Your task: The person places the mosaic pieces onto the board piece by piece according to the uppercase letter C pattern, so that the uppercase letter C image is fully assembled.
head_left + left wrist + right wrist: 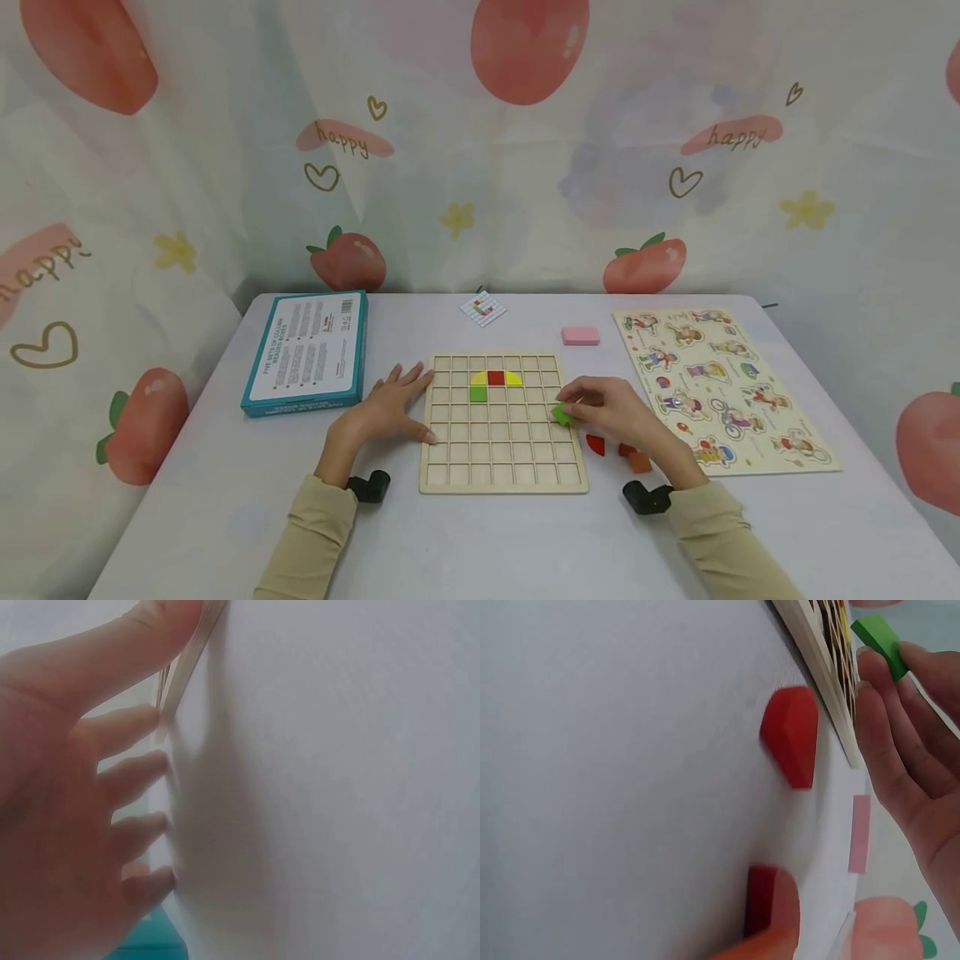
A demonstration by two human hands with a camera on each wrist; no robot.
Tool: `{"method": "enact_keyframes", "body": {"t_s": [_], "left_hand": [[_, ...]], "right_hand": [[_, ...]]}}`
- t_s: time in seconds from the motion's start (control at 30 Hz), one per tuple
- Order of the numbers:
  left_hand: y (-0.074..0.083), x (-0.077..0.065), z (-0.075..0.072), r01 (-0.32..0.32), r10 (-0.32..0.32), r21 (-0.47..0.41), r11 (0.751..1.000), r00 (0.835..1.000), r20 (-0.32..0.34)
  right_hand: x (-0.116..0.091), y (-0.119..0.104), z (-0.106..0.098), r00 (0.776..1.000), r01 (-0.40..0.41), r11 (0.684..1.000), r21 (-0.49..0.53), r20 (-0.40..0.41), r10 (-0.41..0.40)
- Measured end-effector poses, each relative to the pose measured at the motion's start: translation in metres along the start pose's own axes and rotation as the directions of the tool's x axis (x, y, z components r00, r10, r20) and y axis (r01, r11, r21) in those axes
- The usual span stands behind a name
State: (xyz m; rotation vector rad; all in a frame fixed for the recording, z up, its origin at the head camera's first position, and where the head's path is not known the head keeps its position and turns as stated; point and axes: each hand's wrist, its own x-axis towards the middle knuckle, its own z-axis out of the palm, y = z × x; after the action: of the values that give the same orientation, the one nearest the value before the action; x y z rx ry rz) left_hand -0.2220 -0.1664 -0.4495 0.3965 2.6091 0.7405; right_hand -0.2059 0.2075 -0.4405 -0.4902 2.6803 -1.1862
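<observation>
A wooden grid board [502,489] lies on the white table. In its upper cells sit a red square [496,378] between two yellow curved pieces [513,379], and a green square [478,394] below the left one. My left hand [393,406] is spread at the board's left side, thumb and forefinger touching its edge. Between thumb and fingertips, my right hand [611,408] pinches a green block [881,643] over the board's right edge. Near that hand lie a red rounded piece [791,739], another red piece [761,900] and an orange block [639,462].
At the left is a teal box [307,350] with a printed label. Behind the board are a small patterned card [483,308] and a pink block [581,336]. A picture puzzle board [716,383] covers the table's right part. Patterned cloth hangs behind.
</observation>
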Motion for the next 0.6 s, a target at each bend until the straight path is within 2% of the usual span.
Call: {"method": "enact_keyframes", "body": {"t_s": [0.33,0.6], "left_hand": [[-0.001,0.0,0.0,0.0,0.0,0.002,1.0,1.0,-0.004],[0.002,-0.002,-0.003,-0.003,0.003,-0.013,1.0,1.0,-0.002]], "right_hand": [[0.015,-0.013,0.015,0.999,0.001,1.0,0.021,0.038,-0.001],[0.027,-0.022,0.027,0.998,0.018,0.997,0.078,0.062,-0.022]]}}
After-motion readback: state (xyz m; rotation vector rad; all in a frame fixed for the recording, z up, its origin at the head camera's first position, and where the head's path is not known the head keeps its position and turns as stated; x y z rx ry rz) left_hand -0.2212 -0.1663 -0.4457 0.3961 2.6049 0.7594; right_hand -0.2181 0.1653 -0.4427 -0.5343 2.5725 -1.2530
